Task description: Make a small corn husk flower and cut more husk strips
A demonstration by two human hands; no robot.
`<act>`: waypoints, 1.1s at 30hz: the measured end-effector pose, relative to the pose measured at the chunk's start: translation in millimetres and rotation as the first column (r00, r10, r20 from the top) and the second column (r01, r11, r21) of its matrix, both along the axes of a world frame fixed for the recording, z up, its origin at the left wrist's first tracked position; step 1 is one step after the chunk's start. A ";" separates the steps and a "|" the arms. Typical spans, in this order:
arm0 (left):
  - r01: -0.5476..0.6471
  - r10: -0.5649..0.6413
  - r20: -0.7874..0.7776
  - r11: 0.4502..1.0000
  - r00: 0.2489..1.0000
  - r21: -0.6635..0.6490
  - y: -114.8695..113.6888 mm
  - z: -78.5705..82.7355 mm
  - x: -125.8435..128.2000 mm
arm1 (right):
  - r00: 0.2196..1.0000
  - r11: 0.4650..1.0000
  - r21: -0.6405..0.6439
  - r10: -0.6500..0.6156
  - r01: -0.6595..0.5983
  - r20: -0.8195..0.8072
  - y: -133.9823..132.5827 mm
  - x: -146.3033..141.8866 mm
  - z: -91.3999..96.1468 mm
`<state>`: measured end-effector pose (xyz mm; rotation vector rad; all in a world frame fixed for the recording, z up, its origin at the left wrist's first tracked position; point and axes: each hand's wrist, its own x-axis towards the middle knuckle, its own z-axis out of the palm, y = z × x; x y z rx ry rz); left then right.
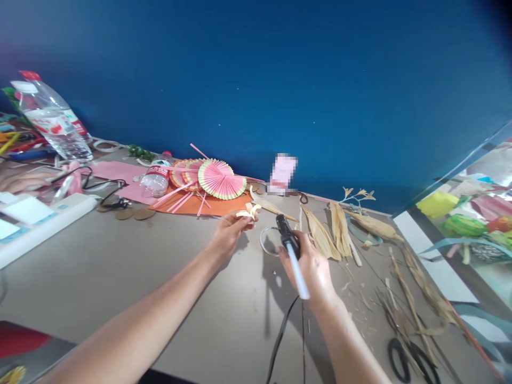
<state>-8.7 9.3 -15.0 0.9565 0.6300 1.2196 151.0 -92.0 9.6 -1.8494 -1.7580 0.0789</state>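
Note:
Between the fingertips of my left hand (229, 230) is a small pale cream flower (251, 210) with curled petals, held above the grey table. My right hand (311, 261) is wrapped round a black hot glue gun (288, 237). A translucent glue stick (298, 274) pokes out of the gun's rear toward me, and its black cord (280, 338) runs down the table. The gun is right of the flower and apart from it. Dried corn husks (321, 232) lie just beyond my right hand.
Pink folded paper fans (222, 178) lie on orange paper (236, 205) beside a small bottle (157, 176). Tall water bottles (56, 120) stand far left. Black-handled scissors (412, 360) and husk scraps lie front right. A blue wall (256, 80) closes the back.

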 end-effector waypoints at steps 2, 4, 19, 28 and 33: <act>-0.018 0.018 -0.001 1.000 1.000 -0.013 1.5 -2.1 -0.2 | 0.992 0.999 0.003 0.036 -0.036 0.120 2.1 -2.9 -4.4; -0.026 0.026 -0.010 1.000 1.000 -0.001 2.2 -3.9 -0.2 | 0.977 0.998 -0.035 0.066 -0.060 0.201 3.1 -6.4 -10.0; 0.025 0.000 -0.200 0.992 0.980 0.124 -8.2 0.9 3.8 | 0.998 0.998 0.034 0.043 -0.045 0.054 4.4 -10.3 -11.3; 0.210 -0.063 -0.431 0.929 0.900 0.304 -26.3 15.6 8.1 | 0.921 0.969 0.245 0.124 -0.032 -0.370 5.9 -19.6 -5.1; 0.265 -0.075 -0.476 0.900 0.876 0.346 -28.5 13.4 8.7 | 0.900 0.972 0.233 0.114 -0.014 -0.420 6.4 -18.1 -5.5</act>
